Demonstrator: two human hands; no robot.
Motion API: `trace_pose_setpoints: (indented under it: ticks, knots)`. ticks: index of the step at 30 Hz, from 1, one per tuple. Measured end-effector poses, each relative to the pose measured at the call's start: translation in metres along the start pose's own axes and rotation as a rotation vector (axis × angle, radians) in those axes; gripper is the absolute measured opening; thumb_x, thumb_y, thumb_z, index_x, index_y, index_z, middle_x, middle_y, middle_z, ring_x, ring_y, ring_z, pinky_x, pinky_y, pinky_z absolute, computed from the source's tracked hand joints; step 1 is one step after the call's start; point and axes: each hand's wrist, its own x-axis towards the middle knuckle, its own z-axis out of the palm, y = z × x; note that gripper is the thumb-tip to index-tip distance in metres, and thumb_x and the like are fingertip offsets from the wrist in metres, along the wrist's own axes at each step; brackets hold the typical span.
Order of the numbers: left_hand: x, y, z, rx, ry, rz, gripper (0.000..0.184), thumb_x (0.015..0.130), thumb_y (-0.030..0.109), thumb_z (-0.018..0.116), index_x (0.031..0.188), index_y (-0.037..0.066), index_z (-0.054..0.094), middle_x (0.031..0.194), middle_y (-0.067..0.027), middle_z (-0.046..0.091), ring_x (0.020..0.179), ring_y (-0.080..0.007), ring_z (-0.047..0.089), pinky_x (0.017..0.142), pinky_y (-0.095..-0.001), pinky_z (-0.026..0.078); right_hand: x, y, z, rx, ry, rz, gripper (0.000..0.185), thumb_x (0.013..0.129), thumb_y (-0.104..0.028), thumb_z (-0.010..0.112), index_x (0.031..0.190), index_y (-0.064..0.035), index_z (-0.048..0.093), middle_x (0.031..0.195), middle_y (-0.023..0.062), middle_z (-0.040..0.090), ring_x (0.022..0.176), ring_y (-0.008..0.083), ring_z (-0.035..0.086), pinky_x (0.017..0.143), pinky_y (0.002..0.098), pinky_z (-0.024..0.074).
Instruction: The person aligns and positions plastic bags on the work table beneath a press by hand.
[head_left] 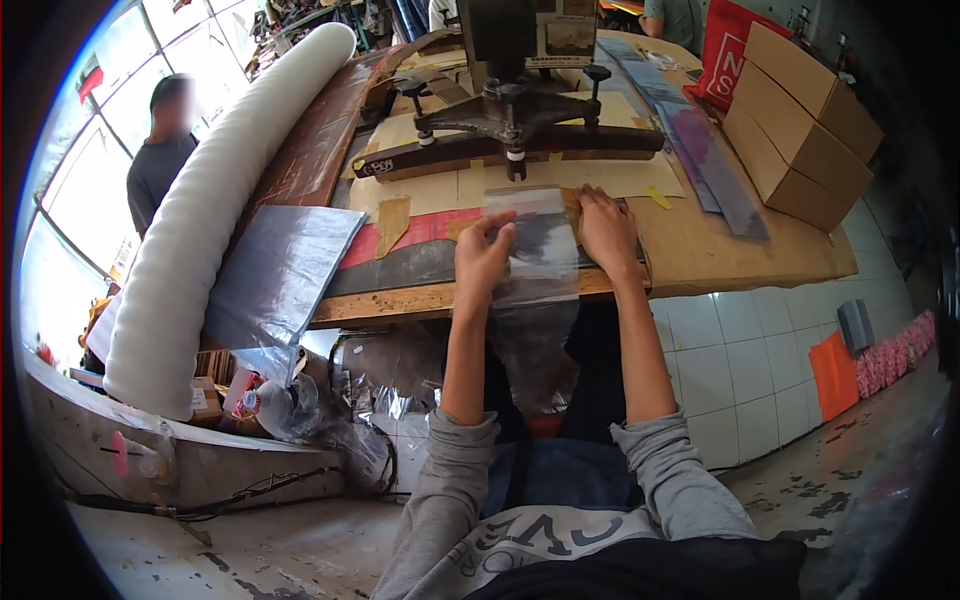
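Observation:
A clear plastic sheet [545, 255] lies over the front edge of the worktable, its lower part hanging down towards my lap. My left hand [485, 255] is at the sheet's left edge, its thumb and fingers closed on the film. On the other side, my right hand [607, 230] rests palm down on the board beside the sheet's right edge, fingers stretched forward and fingertips down on the surface. Just beyond the sheet stands a press machine [512, 125] with a long dark horizontal bar [400, 160]. Red and black strips [425, 235] with brown tape run under the sheet.
A big white foam roll [225, 210] leans along the left side. Clear plastic sheets [285, 255] hang over the table's left front corner. Brown cardboard boxes [800, 125] and a red bag [730, 60] stand at right. A person [165, 150] is beyond the roll.

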Motion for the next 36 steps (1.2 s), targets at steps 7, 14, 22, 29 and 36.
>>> trace_pose_setpoints:
  ticks: [7,14,22,29,36]
  knots:
    - [0.008,0.006,-0.003,-0.410,-0.038,-0.146,0.031,0.089,0.008,0.058,0.116,-0.008,0.059,0.093,-0.0056,0.064,0.077,-0.0061,0.056,0.068,-0.0174,0.043,0.003,-0.004,-0.003,0.012,-0.013,0.035,0.034,0.083,-0.005,0.047,0.114,-0.0059,0.060,0.127,0.0090,0.057,0.122,0.0228,0.049,0.099,0.0501,0.0364]
    - [0.011,0.017,-0.010,-0.549,0.013,-0.284,0.031,0.090,0.011,0.059,0.116,-0.005,0.060,0.102,-0.0117,0.065,0.086,-0.0134,0.062,0.077,-0.0219,0.048,0.002,-0.009,-0.008,0.024,0.001,0.054,0.032,0.083,-0.006,0.047,0.113,-0.0044,0.060,0.126,0.0097,0.057,0.123,0.0235,0.049,0.099,0.0516,0.0367]
    - [-0.026,0.044,-0.037,-0.535,-0.021,-0.261,0.032,0.090,0.014,0.059,0.118,-0.002,0.060,0.090,-0.0047,0.065,0.071,-0.0053,0.058,0.061,-0.0160,0.044,0.000,-0.006,-0.003,-0.072,-0.014,0.020,0.034,0.086,-0.011,0.046,0.117,-0.0078,0.058,0.126,0.0101,0.057,0.116,0.0275,0.053,0.095,0.0486,0.0410]
    - [-0.078,0.028,-0.031,-0.401,-0.070,-0.216,0.030,0.091,0.012,0.058,0.117,-0.004,0.059,0.093,0.0006,0.061,0.075,-0.0010,0.051,0.065,-0.0145,0.041,0.001,-0.001,-0.001,-0.012,-0.017,0.001,0.036,0.085,-0.008,0.044,0.117,-0.0058,0.058,0.128,0.0089,0.055,0.123,0.0230,0.047,0.099,0.0514,0.0362]
    - [-0.133,0.022,-0.015,-0.195,-0.050,-0.240,0.026,0.089,0.012,0.059,0.113,0.001,0.062,0.064,0.0087,0.050,0.047,0.0015,0.035,0.041,-0.0178,0.024,-0.003,0.004,0.004,0.033,0.026,-0.017,0.034,0.085,-0.009,0.048,0.118,-0.0068,0.059,0.131,0.0090,0.053,0.126,0.0228,0.045,0.098,0.0525,0.0348]
